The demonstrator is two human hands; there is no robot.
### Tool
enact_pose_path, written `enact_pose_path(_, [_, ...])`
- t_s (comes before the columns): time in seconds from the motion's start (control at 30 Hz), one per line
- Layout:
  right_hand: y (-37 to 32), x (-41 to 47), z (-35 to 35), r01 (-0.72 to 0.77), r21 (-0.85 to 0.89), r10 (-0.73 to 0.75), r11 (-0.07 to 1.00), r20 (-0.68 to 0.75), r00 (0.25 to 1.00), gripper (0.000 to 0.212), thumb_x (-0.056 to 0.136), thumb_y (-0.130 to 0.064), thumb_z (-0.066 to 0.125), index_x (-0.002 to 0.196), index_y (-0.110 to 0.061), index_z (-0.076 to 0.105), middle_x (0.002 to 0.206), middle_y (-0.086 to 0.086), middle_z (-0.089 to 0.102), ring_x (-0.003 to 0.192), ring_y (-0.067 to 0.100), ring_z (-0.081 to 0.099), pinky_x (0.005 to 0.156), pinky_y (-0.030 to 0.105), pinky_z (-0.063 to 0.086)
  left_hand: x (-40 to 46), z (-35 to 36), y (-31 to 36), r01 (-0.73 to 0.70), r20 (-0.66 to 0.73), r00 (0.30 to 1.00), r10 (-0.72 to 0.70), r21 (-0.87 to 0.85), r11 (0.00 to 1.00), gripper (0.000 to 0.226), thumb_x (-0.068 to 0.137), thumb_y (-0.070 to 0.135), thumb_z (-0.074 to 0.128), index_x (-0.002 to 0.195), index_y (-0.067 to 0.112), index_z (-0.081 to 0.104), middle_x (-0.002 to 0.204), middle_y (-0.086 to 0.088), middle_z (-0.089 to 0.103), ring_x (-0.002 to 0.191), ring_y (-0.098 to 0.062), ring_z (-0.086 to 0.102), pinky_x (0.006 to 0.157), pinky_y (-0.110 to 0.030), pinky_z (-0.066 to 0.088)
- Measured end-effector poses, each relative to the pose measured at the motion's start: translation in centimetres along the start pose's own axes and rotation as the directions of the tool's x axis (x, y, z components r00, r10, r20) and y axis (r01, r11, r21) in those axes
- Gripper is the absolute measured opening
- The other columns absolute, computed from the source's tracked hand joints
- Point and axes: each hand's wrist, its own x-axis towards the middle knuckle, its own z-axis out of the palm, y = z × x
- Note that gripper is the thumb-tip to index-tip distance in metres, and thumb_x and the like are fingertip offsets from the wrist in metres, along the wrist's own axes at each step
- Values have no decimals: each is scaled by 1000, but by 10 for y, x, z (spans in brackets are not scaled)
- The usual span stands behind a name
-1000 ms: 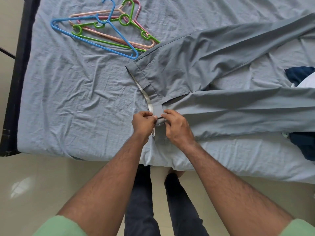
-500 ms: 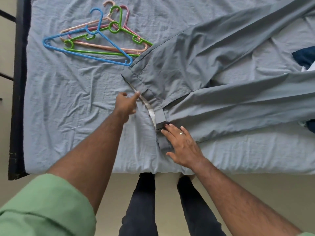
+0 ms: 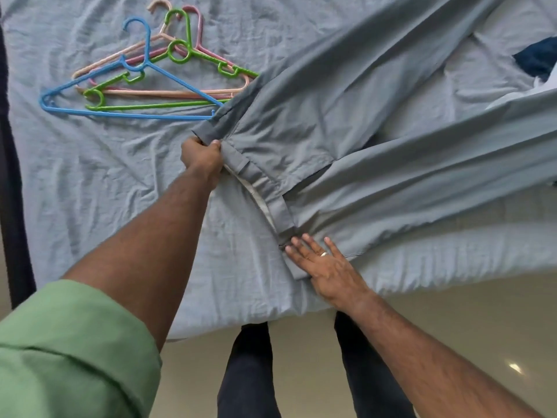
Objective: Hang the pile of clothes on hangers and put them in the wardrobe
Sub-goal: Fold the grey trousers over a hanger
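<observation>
Trousers (image 3: 331,122) flat on bed (image 3: 90,176), left hand (image 3: 202,159) fingers pinching waistband; right hand (image 3: 328,265) fingers straight, pressing waistband; hangers (image 3: 144,82) at 11 o'clock

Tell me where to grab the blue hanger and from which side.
Take the blue hanger by its hook and neck, coming from the far-left side. That part lies bare on the bed sheet, while its right end sits under the grey trousers and its middle is crossed by the green hanger.
</observation>
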Motion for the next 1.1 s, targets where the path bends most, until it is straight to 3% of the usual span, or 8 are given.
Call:
enact_pose_path(0.2, [-81, 42, -4, 66, 131, -81, 989, 110, 991, 76, 94, -5, 33, 161, -31, 10, 166, -10, 3, 155, 16, 6, 123, 46, -2, 27, -78, -6, -73, -64, 994, 85, 181, 981, 29, 86, 21, 70, 114, 13, 69, 112, -7, 72, 100, -25, 70, 90, -40, 59])
enact_pose_path(0.4, [-127, 58, -3, -9, 177, 17, 984, -44, 999, 60, 88, -57, 44, 134, -23, 64, 150, -1, 54, 141, 19, 47, 115, 53, 35, 20, -121, -18, -207, -144, 931, 336, 551, 808, 39, 87, 22, 71, 119, 12, 52, 124, -15, 57, 116, -34, 56, 99, -42, 44])
enact_pose_path(0.5, [-120, 75, -23, -82, 351, 194, 933, -295, 936, 28, 89, -32, 59, 107, -16, 71, 113, 1, 73, 104, 23, 66, 88, 44, 51, -1, -106, -23, -661, 247, 664, 705, 634, 400, 35, 82, 24, 74, 112, 14, 61, 114, -17, 58, 108, -37, 55, 90, -46, 43])
enact_pose_path(0.57, [-103, 94, -36, -159, 398, 319, 903, -375, 871, 20, 86, -11, 57, 103, -13, 67, 98, 3, 69, 93, 27, 62, 81, 45, 51, -18, -83, -28, -884, 552, 418, 722, 431, 182, 26, 79, 32, 77, 98, 16, 68, 103, -12, 62, 97, -33, 59, 81, -43, 45])
enact_pose_path(0.63, [-84, 114, -48, -219, 438, 411, 872, -414, 812, 26, 84, -2, 52, 105, -10, 67, 100, 7, 67, 95, 32, 60, 83, 46, 50, -38, -61, -30, -935, 750, 320, 579, 350, 63, 32, 77, 46, 76, 94, 19, 69, 99, -8, 62, 95, -31, 59, 79, -42, 43])
enact_pose_path(0.83, [-55, 146, -62, -274, 460, 452, 844, -337, 826, 27, 87, -4, 52, 106, -7, 71, 102, 12, 66, 95, 36, 62, 82, 46, 53, -56, -35, -37, -899, 747, 333, 575, 435, -45, 17, 86, 39, 66, 87, 22, 67, 93, -2, 62, 93, -28, 59, 72, -39, 32])
enact_pose_path(1.0, [-59, 157, -60, -394, 480, 561, 784, -275, 781, 14, 89, -9, 63, 93, -6, 75, 99, 12, 65, 95, 35, 61, 83, 43, 51, -52, -28, -35, -859, 723, 474, 502, 505, 84, 18, 87, 26, 55, 86, 20, 72, 87, 0, 66, 91, -29, 64, 71, -36, 26])
enact_pose_path(1.1, [-65, 161, -64, -443, 523, 626, 728, -243, 741, 13, 89, -16, 71, 88, -5, 76, 100, 13, 66, 95, 34, 62, 84, 41, 49, -47, -25, -36, -797, 659, 604, 448, 495, 346, 14, 85, 25, 62, 90, 21, 75, 91, -3, 73, 93, -34, 64, 81, -41, 44])
